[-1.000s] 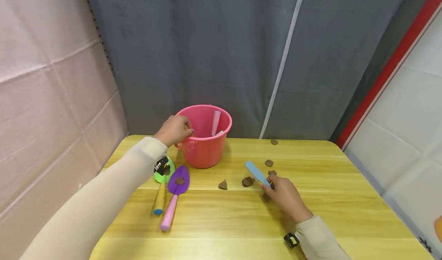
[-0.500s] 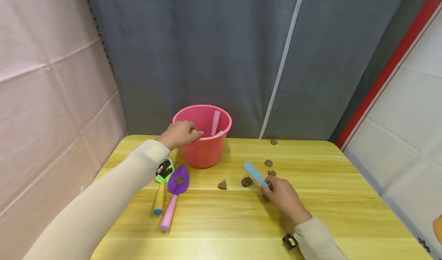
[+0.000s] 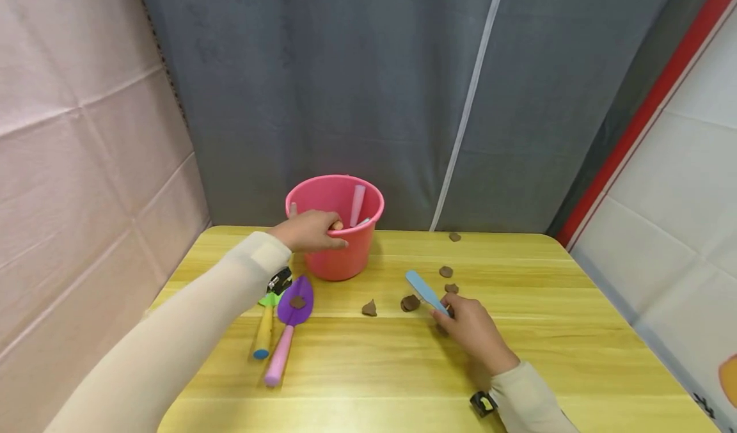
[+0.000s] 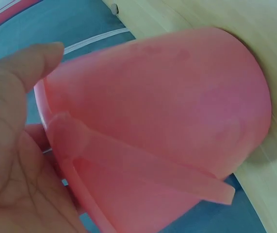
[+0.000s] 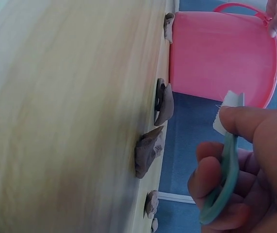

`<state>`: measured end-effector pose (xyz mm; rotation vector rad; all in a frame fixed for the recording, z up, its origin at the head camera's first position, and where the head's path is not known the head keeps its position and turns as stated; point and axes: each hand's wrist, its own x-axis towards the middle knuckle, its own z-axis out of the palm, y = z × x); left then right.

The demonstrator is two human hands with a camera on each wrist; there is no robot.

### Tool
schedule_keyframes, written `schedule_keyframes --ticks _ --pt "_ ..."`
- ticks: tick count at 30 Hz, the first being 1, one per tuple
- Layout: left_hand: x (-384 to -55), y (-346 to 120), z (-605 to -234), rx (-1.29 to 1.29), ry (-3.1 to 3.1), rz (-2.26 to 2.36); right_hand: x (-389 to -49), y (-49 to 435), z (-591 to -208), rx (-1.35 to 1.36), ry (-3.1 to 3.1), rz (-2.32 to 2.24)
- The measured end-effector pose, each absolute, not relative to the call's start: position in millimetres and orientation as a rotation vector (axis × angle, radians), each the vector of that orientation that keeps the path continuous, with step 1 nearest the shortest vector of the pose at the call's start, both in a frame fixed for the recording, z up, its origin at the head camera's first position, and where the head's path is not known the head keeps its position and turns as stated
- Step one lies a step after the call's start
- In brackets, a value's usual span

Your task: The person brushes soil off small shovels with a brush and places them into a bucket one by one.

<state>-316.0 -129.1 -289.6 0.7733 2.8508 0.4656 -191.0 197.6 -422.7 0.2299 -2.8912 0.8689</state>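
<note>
A pink bucket (image 3: 345, 257) stands at the back of the table. My left hand (image 3: 308, 229) grips its near rim, fingers over the inside and thumb along the outer wall. In the left wrist view, the bucket's handle (image 4: 153, 167) hangs down its side. My right hand (image 3: 475, 330) holds a small blue brush (image 3: 425, 289) low over the tabletop, its fingers curled round the handle. Pale bristles (image 5: 224, 116) show beyond the thumb in the right wrist view. Brown flakes (image 3: 410, 303) lie beside the brush, and one is partly hidden below the right hand.
A purple trowel (image 3: 296, 292) with a pink handle bears a brown flake on its blade. Left of it lies a green trowel with a yellow handle (image 3: 263, 334), its blade partly covered by the left wrist camera. A pink handle (image 3: 357, 204) sticks up inside the bucket.
My left hand has moved right and a little down along the bucket's rim, and its thumb now lies outside. The right hand with the brush has barely moved.
</note>
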Motion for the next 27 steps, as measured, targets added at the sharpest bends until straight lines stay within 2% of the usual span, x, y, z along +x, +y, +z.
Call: schedule_keyframes --ticks 9,17,24,27 --pt "-316.1 -121.5 -292.8 0.798 2.845 0.439 -190.3 199.4 -423.3 0.253 -2.907 0.889" --pt "-313.3 -130.1 -290.8 0.883 2.914 0.595 -192.9 198.3 -422.3 0.257 -2.916 0.920" --pt "-284.8 -152.5 -289.0 0.830 3.030 1.074 -192.0 196.9 -419.0 0.256 -2.926 0.904" --pt "-267.7 -161.5 -301.7 0.789 3.041 1.090 -193.6 197.6 -414.7 0.265 -2.923 0.883"
